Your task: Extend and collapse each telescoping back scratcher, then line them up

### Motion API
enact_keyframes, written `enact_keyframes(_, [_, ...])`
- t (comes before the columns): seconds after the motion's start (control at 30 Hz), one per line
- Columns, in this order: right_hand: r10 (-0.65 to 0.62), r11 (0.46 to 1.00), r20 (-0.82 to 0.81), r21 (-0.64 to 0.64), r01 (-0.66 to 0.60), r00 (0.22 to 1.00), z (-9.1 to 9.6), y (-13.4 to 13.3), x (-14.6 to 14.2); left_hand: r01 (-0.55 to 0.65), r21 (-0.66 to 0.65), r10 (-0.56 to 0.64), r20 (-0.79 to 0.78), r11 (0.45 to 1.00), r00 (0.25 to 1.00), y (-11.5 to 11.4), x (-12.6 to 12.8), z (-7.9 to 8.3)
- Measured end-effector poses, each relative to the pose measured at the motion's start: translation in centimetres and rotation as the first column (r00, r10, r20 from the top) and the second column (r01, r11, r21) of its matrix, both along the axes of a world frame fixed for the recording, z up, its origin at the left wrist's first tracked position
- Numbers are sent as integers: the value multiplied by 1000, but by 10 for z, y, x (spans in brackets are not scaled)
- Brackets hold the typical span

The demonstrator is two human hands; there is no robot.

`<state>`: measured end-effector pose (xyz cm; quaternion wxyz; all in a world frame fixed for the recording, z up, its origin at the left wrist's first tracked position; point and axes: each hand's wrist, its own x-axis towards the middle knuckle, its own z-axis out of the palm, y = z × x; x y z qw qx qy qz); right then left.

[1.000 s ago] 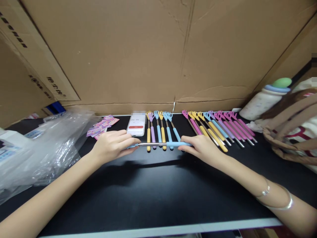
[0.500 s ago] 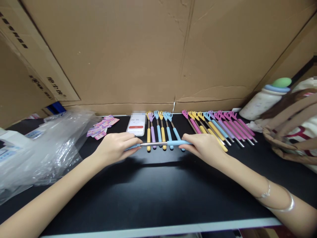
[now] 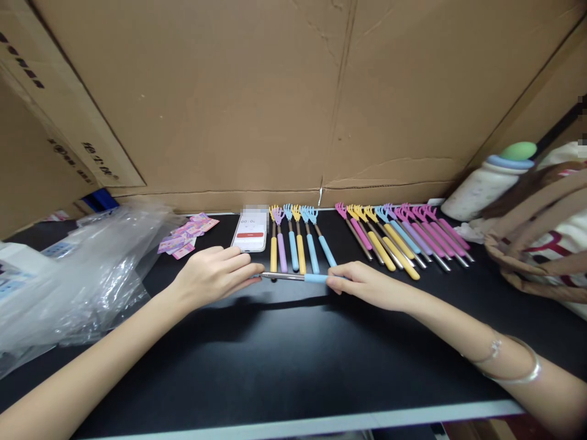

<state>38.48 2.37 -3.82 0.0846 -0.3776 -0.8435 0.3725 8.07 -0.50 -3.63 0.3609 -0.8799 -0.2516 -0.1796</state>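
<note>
Between my two hands a blue-handled back scratcher [image 3: 293, 277] is held nearly level above the black table. My left hand [image 3: 217, 275] is closed round its head end, which the fingers hide. The fingers of my right hand [image 3: 360, 283] pinch the blue grip at the other end. Behind it a row of back scratchers [image 3: 300, 253] in yellow, purple and blue lies with the claws pointing to the back. To the right lies a second group of back scratchers [image 3: 403, 235] in pink, yellow, blue and purple, several with bare metal rods showing at the near end.
A phone [image 3: 250, 232] showing a timer lies behind my left hand, beside pink and purple cards [image 3: 188, 234]. Clear plastic bags [image 3: 92, 287] cover the left side. At the right stand a white bottle [image 3: 486, 186] and a beige bag [image 3: 536, 244]. Cardboard [image 3: 229, 104] walls the back.
My right hand has moved slightly left and down, and the back scratcher now tilts a little down to the right. Less of its length shows between my hands. The view has shifted slightly.
</note>
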Motion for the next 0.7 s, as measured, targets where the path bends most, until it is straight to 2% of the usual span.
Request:
enact_keyframes(0.13, [67,979,-16,-194,-68,998,3,-2,3,39,98,-38,-19,994,999,-4,2,3])
enact_keyframes(0.23, [96,971,-3,-220,-94,995,7,-4,5,64,72,-61,-38,995,997,-5,4,5])
enact_keyframes(0.37, [58,998,23,-12,-58,998,9,-6,3,68,1,-68,-18,998,997,-4,5,3])
enact_keyframes(0.5, [-27,975,126,221,-1,992,7,-5,0,45,-70,-43,31,997,999,-3,6,0])
enact_keyframes(0.57, [-86,914,177,405,7,980,3,-3,0,22,-125,-14,61,992,998,-3,7,-2])
enact_keyframes(0.6, [-115,864,191,504,3,975,2,-2,1,11,-161,2,79,987,997,-3,7,-3])
enact_keyframes(0.7, [-152,664,155,748,-15,976,-2,-1,4,-1,-252,39,146,968,989,-4,9,-7])
